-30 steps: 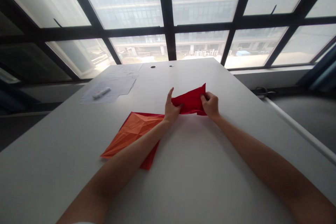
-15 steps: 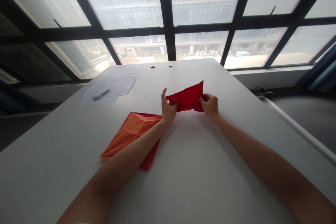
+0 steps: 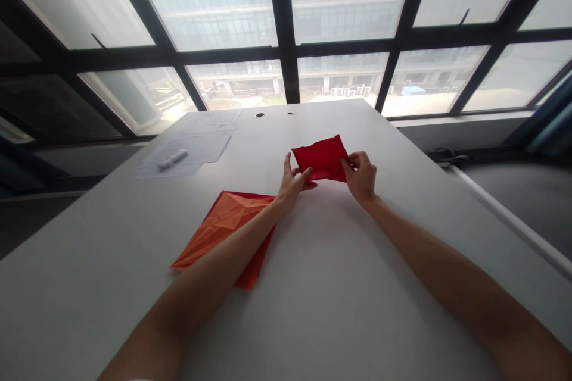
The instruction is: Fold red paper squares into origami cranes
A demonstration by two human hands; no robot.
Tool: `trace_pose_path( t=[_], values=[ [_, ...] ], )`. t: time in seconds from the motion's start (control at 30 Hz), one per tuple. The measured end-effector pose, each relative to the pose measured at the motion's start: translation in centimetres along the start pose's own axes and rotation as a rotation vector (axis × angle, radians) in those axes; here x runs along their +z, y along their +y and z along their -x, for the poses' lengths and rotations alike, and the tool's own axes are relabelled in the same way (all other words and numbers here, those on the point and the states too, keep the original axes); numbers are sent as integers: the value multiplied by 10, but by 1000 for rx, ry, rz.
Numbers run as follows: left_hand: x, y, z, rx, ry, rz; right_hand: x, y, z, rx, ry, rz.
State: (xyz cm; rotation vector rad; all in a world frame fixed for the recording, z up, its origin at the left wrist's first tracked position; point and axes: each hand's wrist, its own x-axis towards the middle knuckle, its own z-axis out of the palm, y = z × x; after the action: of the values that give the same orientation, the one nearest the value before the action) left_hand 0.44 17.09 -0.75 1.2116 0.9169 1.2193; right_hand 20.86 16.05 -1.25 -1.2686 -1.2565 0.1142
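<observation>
A piece of folded red paper (image 3: 320,158) is held up above the white table, tilted, between my two hands. My right hand (image 3: 361,178) pinches its right edge, thumb in front and fingers behind. At its lower left edge is my left hand (image 3: 291,184), with the thumb laid on the paper, one finger raised at the side and other fingers showing below it. To the left, partly under my left forearm, lies a creased orange sheet (image 3: 232,211) with red along its borders.
The white table (image 3: 339,286) stretches toward large windows. At the far left lie printed paper sheets (image 3: 210,146) with a white, tube-shaped object (image 3: 172,159) on them. A round hole (image 3: 260,115) is near the far edge. A white rail (image 3: 509,220) runs beyond the right side.
The red paper has risen slightly and turned, its left corner now higher. My left hand shifted left, then back right, and its fingers now show below the paper. The orange sheet stays almost still.
</observation>
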Motion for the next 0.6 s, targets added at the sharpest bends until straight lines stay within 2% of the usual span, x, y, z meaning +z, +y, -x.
trace_pose_path(
  t=[0.2, 0.3, 0.4, 0.5, 0.6],
  values=[
    [-4, -4, 1, 146, -78, 23, 1, 3, -7, 11, 29, -135],
    [-4, -5, 1, 177, -86, -2, 1, 5, -12, 81, 15, -192],
    [-2, -6, 2, 224, -51, -49, 2, 6, -15, 152, 18, -211],
    [-1, -6, 3, 264, 28, -135, 1, 5, -19, 229, 65, -195],
    [0, -8, 2, 317, 109, -187, -3, 5, -26, 318, 56, -176]
  ],
)
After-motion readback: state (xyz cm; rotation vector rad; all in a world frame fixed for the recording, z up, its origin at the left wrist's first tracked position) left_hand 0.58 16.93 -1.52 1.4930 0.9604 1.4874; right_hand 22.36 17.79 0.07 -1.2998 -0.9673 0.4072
